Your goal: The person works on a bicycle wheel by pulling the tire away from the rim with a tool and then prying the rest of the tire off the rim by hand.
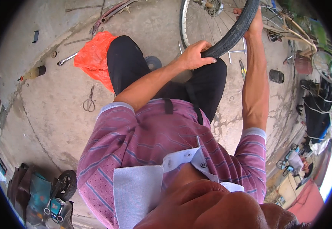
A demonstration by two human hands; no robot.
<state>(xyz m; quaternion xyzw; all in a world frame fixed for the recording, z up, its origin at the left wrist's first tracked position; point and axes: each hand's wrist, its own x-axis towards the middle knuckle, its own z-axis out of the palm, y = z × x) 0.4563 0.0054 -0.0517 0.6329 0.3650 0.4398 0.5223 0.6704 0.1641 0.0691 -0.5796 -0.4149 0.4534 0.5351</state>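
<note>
A bicycle wheel (185, 27) with a black tyre (231, 39), thin spokes and a hub (214, 8) stands in front of my knees, cut off by the upper edge. My left hand (197, 55) is closed on the tyre's near end, just above my knee, thumb on one side and fingers on the other. Farther up on the right, my right hand (254, 25) wraps round the same tyre, and its fingertips show on the spoke side. Part of the rim is hidden behind the tyre.
An orange plastic bag (93, 57), scissors (90, 100) and a wrench (67, 58) lie on the left. To the right are a yellow-handled tool (242, 70), a black cylinder (276, 76) and another wheel (326, 67). A small black tyre (65, 185) rests at lower left.
</note>
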